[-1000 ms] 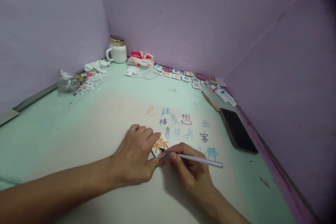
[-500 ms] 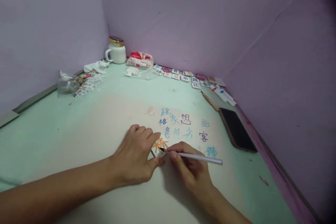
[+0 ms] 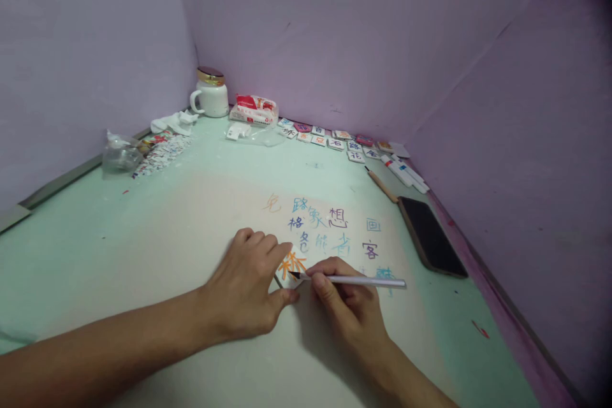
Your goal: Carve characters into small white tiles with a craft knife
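Observation:
My left hand (image 3: pixel 253 284) pins a small white block (image 3: pixel 285 282) to the table between thumb and fingers. An orange Chinese character is drawn on the block's top face. In my right hand (image 3: pixel 351 306) is a craft knife with a slim silver handle (image 3: pixel 370 281), gripped like a pen. Its dark blade (image 3: pixel 295 275) meets the block at the lower part of the character. Part of the block is hidden under my left fingers. Beyond the hands, coloured characters (image 3: pixel 337 217) are written on the table surface.
A black phone (image 3: pixel 433 236), a wooden-handled tool (image 3: pixel 381 183) and white markers (image 3: pixel 404 172) lie at the right. Several character tiles (image 3: pixel 335 144) line the back, near a red-and-white packet (image 3: pixel 253 109) and a lidded white mug (image 3: pixel 213 99). Paper scraps (image 3: pixel 162 156) and a plastic bag (image 3: pixel 120 153) are left.
The knife's handle end has risen slightly and its blade has turned, showing a broader dark face. My left hand keeps its hold on the block.

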Tool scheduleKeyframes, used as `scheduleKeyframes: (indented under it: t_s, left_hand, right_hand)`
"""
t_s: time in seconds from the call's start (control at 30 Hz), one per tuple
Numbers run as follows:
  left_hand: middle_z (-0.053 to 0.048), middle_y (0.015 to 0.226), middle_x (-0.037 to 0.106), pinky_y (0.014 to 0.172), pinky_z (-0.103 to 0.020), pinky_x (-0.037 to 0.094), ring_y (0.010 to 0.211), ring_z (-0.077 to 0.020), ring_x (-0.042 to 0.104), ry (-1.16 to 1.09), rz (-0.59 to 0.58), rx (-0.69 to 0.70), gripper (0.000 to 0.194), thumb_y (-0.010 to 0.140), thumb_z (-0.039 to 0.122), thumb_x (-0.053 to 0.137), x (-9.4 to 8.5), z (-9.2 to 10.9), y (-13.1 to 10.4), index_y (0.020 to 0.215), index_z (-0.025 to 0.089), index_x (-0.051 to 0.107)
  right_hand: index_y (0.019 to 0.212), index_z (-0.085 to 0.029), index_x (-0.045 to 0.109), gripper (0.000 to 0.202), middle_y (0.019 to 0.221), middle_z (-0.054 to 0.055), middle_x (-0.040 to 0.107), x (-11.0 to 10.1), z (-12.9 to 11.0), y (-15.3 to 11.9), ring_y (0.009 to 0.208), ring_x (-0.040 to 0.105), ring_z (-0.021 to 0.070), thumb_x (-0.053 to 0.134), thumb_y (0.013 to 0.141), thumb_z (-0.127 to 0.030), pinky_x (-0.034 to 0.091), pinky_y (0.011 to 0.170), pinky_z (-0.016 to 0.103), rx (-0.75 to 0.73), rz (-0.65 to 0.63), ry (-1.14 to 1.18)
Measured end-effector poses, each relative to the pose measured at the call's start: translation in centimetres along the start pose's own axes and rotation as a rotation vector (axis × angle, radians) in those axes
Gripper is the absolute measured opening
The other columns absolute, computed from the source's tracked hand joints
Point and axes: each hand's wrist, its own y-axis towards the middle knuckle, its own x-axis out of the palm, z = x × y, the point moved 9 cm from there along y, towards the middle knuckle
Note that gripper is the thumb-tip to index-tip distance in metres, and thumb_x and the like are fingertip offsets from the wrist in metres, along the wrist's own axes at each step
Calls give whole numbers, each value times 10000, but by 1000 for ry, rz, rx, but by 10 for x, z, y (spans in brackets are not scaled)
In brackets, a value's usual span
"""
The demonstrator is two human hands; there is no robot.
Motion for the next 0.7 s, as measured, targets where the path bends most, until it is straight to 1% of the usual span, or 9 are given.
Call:
scheduleKeyframes:
  t_s: [0.17,0.27,0.4,0.7]
  left_hand:
    - [-83,915,601,832,-454,342,882,-268,529,-2,-24,-5,379,747,341,650,1,-1,1,1067,153,574]
    - [-82,920,603,838,-453,341,891,-267,528,0,-10,-2,390,745,332,653,0,0,2,1083,156,571]
    - [-82,912,597,837,-455,343,884,-266,524,-2,-4,0,384,748,324,651,0,0,1,1079,144,577]
    - [-73,898,592,826,-454,353,865,-258,518,-6,10,11,373,748,328,643,-1,0,1,1072,159,567]
  right_hand:
    - [802,-190,641,182,648,5,595,2,-6,-1,548,498,120,518,888,-292,375,486,240,-38,-5,-69]
    - [800,-188,638,173,650,7,600,1,-8,-1,555,507,123,518,886,-279,383,490,240,-61,-4,-84]
    - [806,-184,642,169,652,9,612,4,-12,0,551,514,122,515,887,-259,380,480,236,-102,-39,-115]
    - [795,-183,634,162,640,11,617,4,-20,1,535,520,124,507,885,-230,392,481,244,-163,-29,-168]
